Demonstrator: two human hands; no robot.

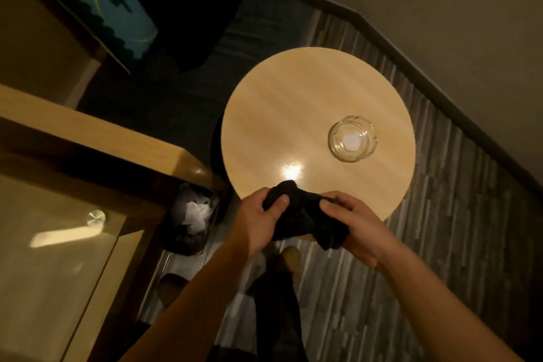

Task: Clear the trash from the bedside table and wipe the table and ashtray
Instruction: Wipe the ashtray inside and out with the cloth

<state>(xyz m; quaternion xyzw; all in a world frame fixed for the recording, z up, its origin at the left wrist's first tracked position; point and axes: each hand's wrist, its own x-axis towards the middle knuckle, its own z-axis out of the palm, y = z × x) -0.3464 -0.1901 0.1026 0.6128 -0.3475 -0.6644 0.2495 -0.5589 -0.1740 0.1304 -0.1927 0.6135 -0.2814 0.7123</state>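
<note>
With the table (293, 114) free of trash, you hold the dark cloth (302, 220) bunched, left hand (258, 220) and right hand (355, 226) each with the grip clamped on it, so next you should probably wipe the top and the glass ashtray (352, 138).

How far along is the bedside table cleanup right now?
Trash looks cleared: the round table holds only the glass ashtray, and crumpled paper sits in the bin. In hand: both the left hand and right hand bunch a dark cloth. Wiping may remain.
</note>
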